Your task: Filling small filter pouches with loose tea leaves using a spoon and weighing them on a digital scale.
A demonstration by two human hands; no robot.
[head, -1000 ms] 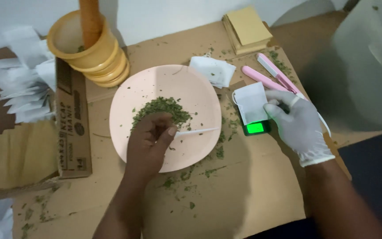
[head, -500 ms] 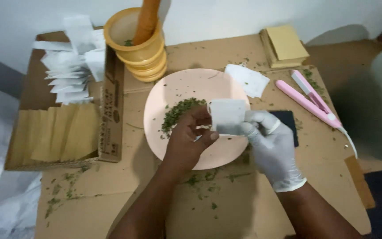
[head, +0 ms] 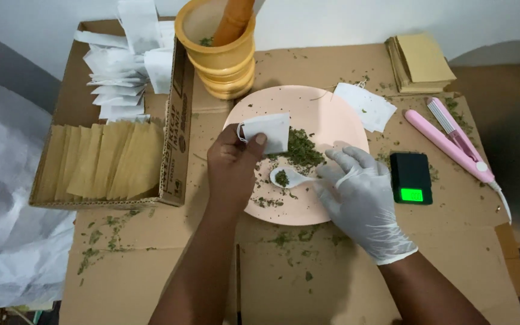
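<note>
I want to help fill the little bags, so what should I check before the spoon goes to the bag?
1. Bag in hand: ok. The left hand pinches the small white bag over the pink plate.
2. Bag mouth open: cannot tell from this view.
3. Spoon loaded: ok. The white spoon, held by the gloved right hand, carries a small heap of green herb.
4. More herb ready: ok. A herb pile lies on the plate.
5. Scale on: ok. The small black scale shows a lit green screen, with nothing on it.
6. Tidy work surface: not ok. Herb crumbs are scattered on the cardboard.
</note>
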